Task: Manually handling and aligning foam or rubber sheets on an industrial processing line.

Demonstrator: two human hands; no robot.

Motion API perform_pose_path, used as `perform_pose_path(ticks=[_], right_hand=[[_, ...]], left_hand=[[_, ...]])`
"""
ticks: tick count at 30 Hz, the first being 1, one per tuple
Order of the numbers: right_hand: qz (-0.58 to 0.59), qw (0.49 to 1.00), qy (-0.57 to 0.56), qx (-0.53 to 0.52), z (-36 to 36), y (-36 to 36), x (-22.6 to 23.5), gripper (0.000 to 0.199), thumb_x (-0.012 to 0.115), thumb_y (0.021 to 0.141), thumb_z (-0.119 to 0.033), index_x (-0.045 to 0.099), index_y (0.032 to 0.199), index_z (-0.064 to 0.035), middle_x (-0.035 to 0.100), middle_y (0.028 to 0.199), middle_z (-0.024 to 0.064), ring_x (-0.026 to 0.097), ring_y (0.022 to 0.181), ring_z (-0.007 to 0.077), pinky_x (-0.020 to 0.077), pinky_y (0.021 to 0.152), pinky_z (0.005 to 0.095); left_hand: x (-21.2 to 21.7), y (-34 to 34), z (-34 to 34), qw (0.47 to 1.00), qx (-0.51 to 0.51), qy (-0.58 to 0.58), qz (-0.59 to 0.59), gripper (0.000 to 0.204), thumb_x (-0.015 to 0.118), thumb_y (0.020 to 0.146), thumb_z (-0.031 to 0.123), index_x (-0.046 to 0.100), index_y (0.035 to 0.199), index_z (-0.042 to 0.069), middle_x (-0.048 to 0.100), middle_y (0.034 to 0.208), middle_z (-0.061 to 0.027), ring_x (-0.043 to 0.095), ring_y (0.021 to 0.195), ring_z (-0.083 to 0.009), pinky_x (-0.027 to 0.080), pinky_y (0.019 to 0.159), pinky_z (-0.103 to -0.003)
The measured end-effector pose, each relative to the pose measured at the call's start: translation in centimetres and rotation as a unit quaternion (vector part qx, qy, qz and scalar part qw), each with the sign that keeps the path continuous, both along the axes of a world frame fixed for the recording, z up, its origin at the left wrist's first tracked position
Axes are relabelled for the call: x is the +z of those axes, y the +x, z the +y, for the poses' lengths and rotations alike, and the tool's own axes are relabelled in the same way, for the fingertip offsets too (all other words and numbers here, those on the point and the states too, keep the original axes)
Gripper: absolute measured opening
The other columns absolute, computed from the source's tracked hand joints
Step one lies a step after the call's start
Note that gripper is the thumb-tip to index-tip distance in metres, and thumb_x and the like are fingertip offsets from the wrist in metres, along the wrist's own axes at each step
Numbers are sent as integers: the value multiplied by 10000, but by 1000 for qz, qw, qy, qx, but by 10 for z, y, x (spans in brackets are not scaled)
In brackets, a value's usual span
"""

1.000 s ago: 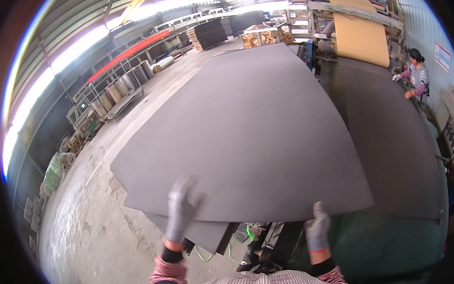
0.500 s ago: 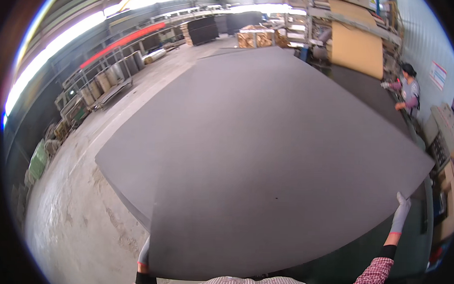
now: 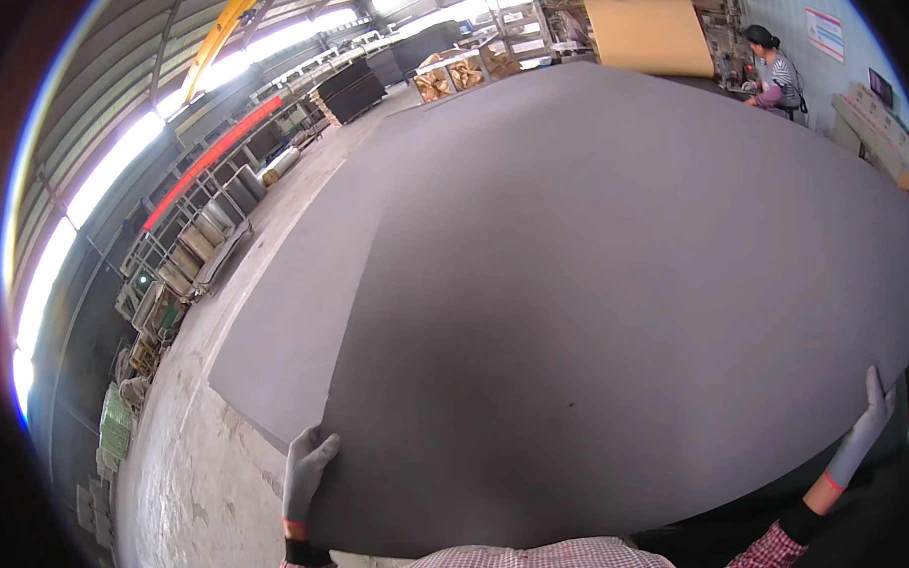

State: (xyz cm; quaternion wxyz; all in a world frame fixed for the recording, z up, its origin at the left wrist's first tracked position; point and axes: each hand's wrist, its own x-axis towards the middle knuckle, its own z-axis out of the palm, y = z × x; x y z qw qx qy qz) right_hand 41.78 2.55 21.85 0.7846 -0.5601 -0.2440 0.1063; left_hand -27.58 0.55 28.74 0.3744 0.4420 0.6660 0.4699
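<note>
A large, thin dark grey sheet [image 3: 594, 289] spreads across most of the view, bulging a little. My left hand [image 3: 310, 469], in a grey glove, is closed on the sheet's near left edge, its thumb on top. The gloved right hand [image 3: 866, 424] grips the right edge, with fingers partly hidden at the rim. Under the sheet's left side shows the top of another grey sheet [image 3: 283, 328]. A small dark speck lies on the upper sheet's surface. Checked cloth covers my front, close to the near edge.
A co-worker [image 3: 774, 75] in a striped top stands at the far right, beside a machine with a tan sheet [image 3: 648, 35]. A control console [image 3: 875, 128] is at right. Racks with rolls [image 3: 201, 240] line the left of the concrete floor [image 3: 189, 435]. A dark stack [image 3: 351, 92] stands farther back.
The upper sheet has shifted rightward over the lower one, with its right side spread farther out. Both hands have moved up and right with it, and the left hand shows more fully. The view has turned.
</note>
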Motion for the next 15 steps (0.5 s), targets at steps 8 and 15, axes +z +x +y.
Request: perform_pose_path(ticks=[8,15], right_hand=[[78,994,64,-30,-29,92,-171,589,450,921,-331,292,1373,12,288,1440,104,269,1320,188,196,1088,332],[312,950,-8,-20,10,-68,-360,432,636,816,-255,553,1139,20,566,1119,73,561,936,196,487,765,324]], left_hand=[[-102,149,80,990,-135,-26,-40,349,536,896,204,513,1148,-36,576,1028,-66,520,910,-118,426,823,-266],[-178,262,78,860,-506,-28,61,399,573,862,127,469,1222,-11,602,1081,-122,576,1001,-191,476,835,-299]])
